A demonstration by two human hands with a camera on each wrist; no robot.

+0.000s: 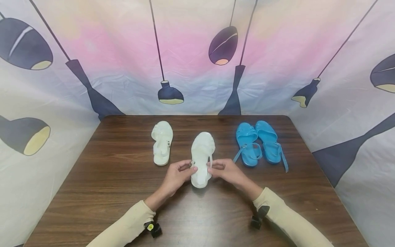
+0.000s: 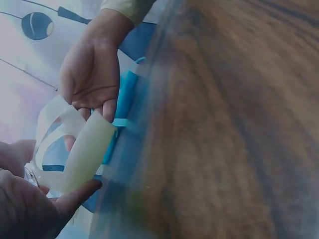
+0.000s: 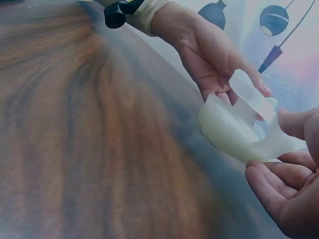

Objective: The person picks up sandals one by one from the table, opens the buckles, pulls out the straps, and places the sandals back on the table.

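Both hands hold a white jelly sandal (image 1: 202,145) between them over the middle of the table, its toe toward the back. On its left side, my left hand (image 1: 178,176) pinches the edge by the small metal buckle, thumb on top. Opposite it, my right hand (image 1: 229,171) grips the right edge with thumb and fingers, beside the loose ankle strap (image 1: 211,162). The wrist views show the sandal's heel (image 2: 87,154) from behind, with fingers under the sole. A matching white sandal (image 1: 162,159) lies to the left, behind my left hand.
Two blue jelly sandals (image 1: 246,139) lie side by side at the back right, their straps hanging loose. The brown wooden table (image 1: 108,178) ends against a fabric backdrop (image 1: 191,92) printed with hanging lamps. Small dark devices (image 1: 153,229) sit at both sleeve cuffs.
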